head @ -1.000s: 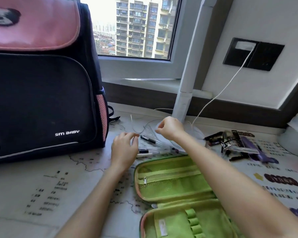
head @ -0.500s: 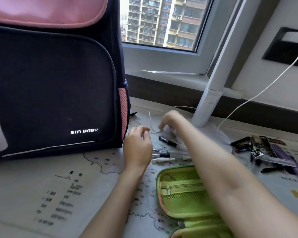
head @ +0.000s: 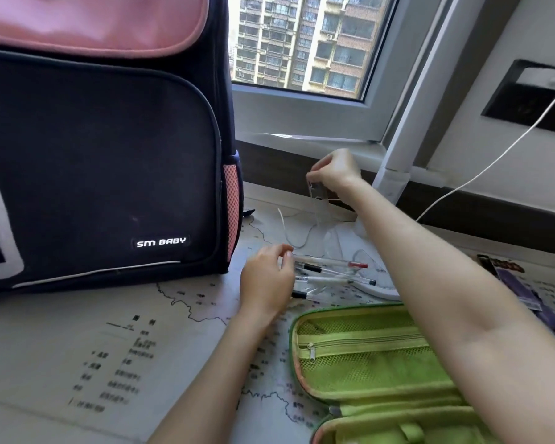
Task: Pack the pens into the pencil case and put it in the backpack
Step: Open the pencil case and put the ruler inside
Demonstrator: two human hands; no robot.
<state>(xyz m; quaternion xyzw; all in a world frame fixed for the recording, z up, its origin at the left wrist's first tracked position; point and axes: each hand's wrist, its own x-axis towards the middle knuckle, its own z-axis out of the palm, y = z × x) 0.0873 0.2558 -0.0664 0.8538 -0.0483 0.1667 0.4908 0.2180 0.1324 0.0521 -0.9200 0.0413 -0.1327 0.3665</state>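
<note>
A dark backpack (head: 93, 155) with a pink flap stands upright at the left on the desk. The green pencil case (head: 359, 373) lies open at the lower right, its mesh pocket facing up. Several pens (head: 327, 270) lie side by side between the two. My left hand (head: 266, 283) rests with curled fingers against the pens' left ends; whether it grips one is unclear. My right hand (head: 334, 171) is raised above the desk near the window sill. It pinches a thin clear plastic strip (head: 316, 193), perhaps a ruler, that hangs down.
A white lamp pole (head: 394, 184) rises behind the pens, its round base under them. A white cable (head: 494, 158) runs to a dark wall socket. Clear drawing tools lie near the pens. Dark clutter (head: 510, 277) sits at the right. A printed map (head: 109, 347) covers the desk.
My right hand has risen from the desk toward the sill, lifting the clear strip. My left hand stays at the pens' ends. The view has shifted closer and to the left.
</note>
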